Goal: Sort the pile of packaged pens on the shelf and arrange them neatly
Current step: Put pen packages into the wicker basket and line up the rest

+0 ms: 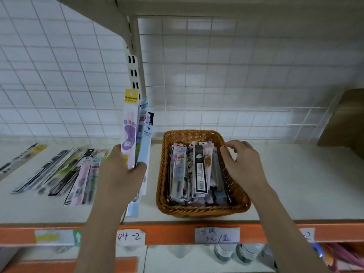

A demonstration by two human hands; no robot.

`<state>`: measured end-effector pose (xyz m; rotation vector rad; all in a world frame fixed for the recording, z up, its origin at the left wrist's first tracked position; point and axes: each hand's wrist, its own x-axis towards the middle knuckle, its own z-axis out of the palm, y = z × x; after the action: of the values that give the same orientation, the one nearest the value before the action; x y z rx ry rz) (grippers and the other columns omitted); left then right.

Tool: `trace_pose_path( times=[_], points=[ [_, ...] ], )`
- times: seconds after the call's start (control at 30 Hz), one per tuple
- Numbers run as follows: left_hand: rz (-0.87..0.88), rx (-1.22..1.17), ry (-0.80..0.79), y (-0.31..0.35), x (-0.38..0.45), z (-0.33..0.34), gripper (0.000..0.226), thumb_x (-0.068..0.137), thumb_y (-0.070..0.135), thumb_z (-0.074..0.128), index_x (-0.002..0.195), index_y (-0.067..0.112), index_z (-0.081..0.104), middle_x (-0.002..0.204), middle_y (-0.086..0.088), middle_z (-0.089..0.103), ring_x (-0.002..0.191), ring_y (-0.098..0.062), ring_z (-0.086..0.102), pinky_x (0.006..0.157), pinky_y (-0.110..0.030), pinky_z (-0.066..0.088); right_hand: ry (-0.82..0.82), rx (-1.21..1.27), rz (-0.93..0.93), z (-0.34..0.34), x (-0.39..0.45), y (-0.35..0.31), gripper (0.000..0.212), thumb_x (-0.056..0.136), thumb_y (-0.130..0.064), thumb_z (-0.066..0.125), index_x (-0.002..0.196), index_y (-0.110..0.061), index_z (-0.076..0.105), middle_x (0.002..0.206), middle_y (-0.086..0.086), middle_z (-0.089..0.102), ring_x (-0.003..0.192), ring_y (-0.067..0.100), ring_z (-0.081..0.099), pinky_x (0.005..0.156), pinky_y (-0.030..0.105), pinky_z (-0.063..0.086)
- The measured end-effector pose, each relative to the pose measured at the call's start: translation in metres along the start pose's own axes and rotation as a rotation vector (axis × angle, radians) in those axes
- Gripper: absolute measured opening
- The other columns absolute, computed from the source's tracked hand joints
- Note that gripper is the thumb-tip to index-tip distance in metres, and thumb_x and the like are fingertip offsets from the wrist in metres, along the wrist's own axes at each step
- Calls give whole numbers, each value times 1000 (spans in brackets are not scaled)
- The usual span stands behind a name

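On the white shelf (295,184), just behind its orange front rail (167,232), stood a brown wicker basket (199,210) — rectangular, with its long side running from near to far. Packaged pens (194,170) filled it, lying lengthwise and overlapping, their header cards toward the far end; a black-and-white pack lay uppermost near the middle.

Left of the basket, the left hand (122,178) grasped a bundle of pen packs (137,133), fingers and thumb wrapped round its lower half. The bundle stood nearly upright, its top leaning slightly to the right; the front pack bore a yellow header and a purple footprint design, and pale blue packs showed behind it. The lower ends of the bundle reached down past the hand toward the shelf edge.

The right hand (241,164) hovered at the basket's right rim, fingers loosely curled and grasping nothing, the thumb tip just beside the rim — whether it touched the wicker could not be told.

Farther left on the shelf, a fanned row of pen packs (65,174) lay flat, each angled with its far end to the right; this area was blurred.

Behind the shelf rose a white wire grid (236,75) and a slotted upright post (134,62). Paper labels (217,235) were stuck on the orange rail, one reading "04-2". A brown cardboard piece (346,119) stood at the far right.
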<state>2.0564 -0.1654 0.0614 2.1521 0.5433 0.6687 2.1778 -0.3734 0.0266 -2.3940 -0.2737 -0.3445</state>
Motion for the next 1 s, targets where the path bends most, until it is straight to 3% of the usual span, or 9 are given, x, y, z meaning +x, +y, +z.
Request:
trace_pose_path(
  times=[0.1,0.27,0.33,0.37,0.47,0.63,0.77,0.87,1.0],
  points=[
    [4,48,-7,9,-11,9,31,79,4,55,63,14,31,48,1,30,40,-14,29,42,-23,21,84,-30,18,-3,3,43,26,94,-19,51,115,-8,62,113,10,63,104,24,59,84,24,41],
    [-14,19,-71,22,-19,26,35,80,10,56,61,13,27,42,7,24,36,-11,19,37,-20,20,-130,-322,74,16,5,100,32,92,-15,46,120,-5,57,122,16,59,114,33,50,93,34,40],
    [-28,-54,-119,27,-21,33,22,81,11,57,67,13,40,41,9,31,36,-7,24,42,-23,22,-177,-387,38,21,6,104,35,93,-19,43,125,-10,53,129,11,55,121,29,45,99,32,35],
    [-54,-75,-136,33,-22,36,11,83,12,57,81,14,47,49,12,37,41,-5,30,43,-24,25,-195,-401,7,24,6,104,34,94,-21,41,125,-12,52,131,8,53,122,27,43,99,31,35],
    [-149,-182,-183,44,-20,49,38,85,12,58,114,27,37,78,17,45,61,-2,41,55,-24,36,-231,-418,-40,29,5,104,31,95,-23,38,122,-14,51,132,5,51,123,25,42,100,32,35],
    [-196,-6,-272,47,1,79,39,88,18,58,118,22,34,83,8,48,68,-11,50,54,-26,38,-241,-410,-53,29,7,109,35,95,-25,39,126,-15,50,135,5,49,126,25,40,103,31,33],
    [-134,261,-276,37,11,95,35,85,32,59,111,10,51,88,-5,58,67,-11,50,51,-24,36,-242,-421,-51,30,6,108,36,95,-25,36,126,-13,51,134,6,49,125,26,40,102,33,33],
    [-87,298,-228,35,9,101,40,85,41,58,110,10,56,101,-8,60,79,-18,54,55,-25,37,-233,-408,-43,31,6,107,36,95,-24,35,125,-12,51,132,7,50,124,27,40,101,32,33],
    [27,312,-191,35,2,109,49,91,35,51,136,18,41,131,-6,51,115,-25,51,86,-31,41,-238,-406,-38,31,5,107,37,95,-21,34,127,-12,49,133,6,49,125,25,39,102,32,32]
  ],
)
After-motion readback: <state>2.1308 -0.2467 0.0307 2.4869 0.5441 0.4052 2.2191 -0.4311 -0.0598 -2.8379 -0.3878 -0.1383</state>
